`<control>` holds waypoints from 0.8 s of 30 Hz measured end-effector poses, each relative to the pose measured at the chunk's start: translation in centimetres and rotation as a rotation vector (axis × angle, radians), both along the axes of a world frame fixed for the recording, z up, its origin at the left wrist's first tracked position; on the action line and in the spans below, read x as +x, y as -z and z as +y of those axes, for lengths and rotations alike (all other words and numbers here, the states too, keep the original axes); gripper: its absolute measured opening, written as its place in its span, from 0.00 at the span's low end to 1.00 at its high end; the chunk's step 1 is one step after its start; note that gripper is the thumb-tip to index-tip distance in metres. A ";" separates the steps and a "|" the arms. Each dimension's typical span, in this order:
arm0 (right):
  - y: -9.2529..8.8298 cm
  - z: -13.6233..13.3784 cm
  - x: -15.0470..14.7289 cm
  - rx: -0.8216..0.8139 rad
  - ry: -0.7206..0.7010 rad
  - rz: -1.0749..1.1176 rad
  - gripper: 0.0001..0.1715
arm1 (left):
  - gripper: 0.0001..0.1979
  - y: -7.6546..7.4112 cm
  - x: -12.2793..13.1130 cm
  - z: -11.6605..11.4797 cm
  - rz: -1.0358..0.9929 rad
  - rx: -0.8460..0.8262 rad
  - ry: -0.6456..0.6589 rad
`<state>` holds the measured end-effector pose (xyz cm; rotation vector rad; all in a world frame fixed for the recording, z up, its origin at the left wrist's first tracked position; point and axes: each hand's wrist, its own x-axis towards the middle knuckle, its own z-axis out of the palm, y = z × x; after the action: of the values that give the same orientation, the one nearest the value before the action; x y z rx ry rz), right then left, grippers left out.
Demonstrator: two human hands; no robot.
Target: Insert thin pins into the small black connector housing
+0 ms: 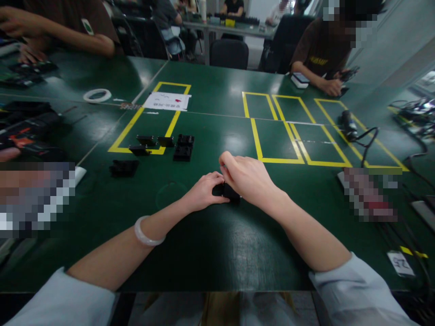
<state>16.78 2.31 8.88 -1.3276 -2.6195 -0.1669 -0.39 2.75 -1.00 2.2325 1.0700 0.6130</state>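
My left hand (207, 192) grips a small black block-shaped part (231, 194) low over the green table, its thumb and fingers around the left side. Curled over the top of that part is my right hand (249, 176), fingers closed in a pinch. Whatever those fingertips hold is hidden behind the hand. To the left lie more black parts: a pair of blocky pieces side by side (184, 147), several thin upright pieces (146, 140), and a lone dark piece (124, 168) nearer to me.
Yellow tape outlines (277, 160) mark the green table (204, 253). A white tape roll (97, 95) and a paper sheet (167, 101) lie at the back left. To the right are a dark cylindrical tool (349, 124) and cables. Co-workers sit across the table and at left.
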 end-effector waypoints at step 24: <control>-0.1 0.0 0.1 -0.005 -0.002 0.013 0.14 | 0.18 0.1 -0.1 0.0 0.008 0.001 0.003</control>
<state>16.83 2.26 8.94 -1.3236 -2.6118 -0.1502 -0.45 2.75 -1.07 2.2388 1.0710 0.6036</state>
